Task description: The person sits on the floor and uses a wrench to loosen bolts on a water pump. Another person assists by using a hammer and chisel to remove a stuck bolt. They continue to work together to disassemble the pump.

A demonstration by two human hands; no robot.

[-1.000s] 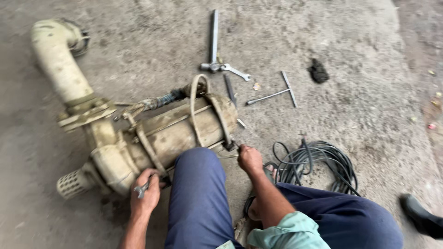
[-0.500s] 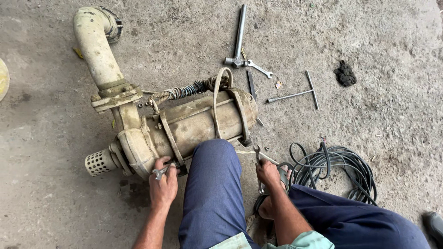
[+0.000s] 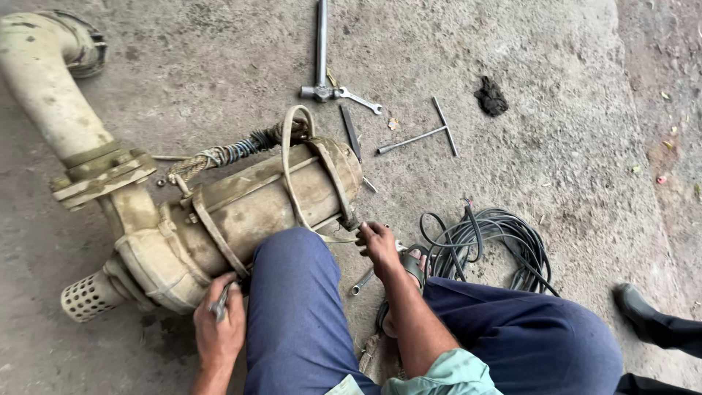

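1. A large, dirty cream-coloured submersible pump point(image 3: 248, 212) lies on its side across the left half of the frame, on a rough concrete floor point(image 3: 541, 168). Metal straps wrap its barrel, and a loop handle rises at its right end.
2. A perforated strainer point(image 3: 84, 296) sticks out at lower left. A curved outlet pipe point(image 3: 47, 88) rises from a flange toward the upper left corner.
3. The left hand point(image 3: 218, 325), at bottom centre-left, is closed around a small metal tool point(image 3: 219, 301) pressed against the pump's lower end.
4. The right hand point(image 3: 379, 245) rests at the pump's right end, fingers curled at the strap; whether it grips anything cannot be told.
5. The person's knee in blue trousers point(image 3: 292, 292) covers the pump's near side between the two hands.
6. A sandalled foot and a wrench point(image 3: 362, 281) lie just below the right hand.
7. A coil of black cable point(image 3: 486, 245) sits right of centre.
8. At top centre lie a long pipe wrench point(image 3: 320, 51), a spanner point(image 3: 360, 101) and a T-handle key point(image 3: 428, 133). A dark shoe point(image 3: 643, 311) shows at lower right.
9. Compared with half a second earlier, the view has shifted, so the pump appears further left; both hands stay in the same places.
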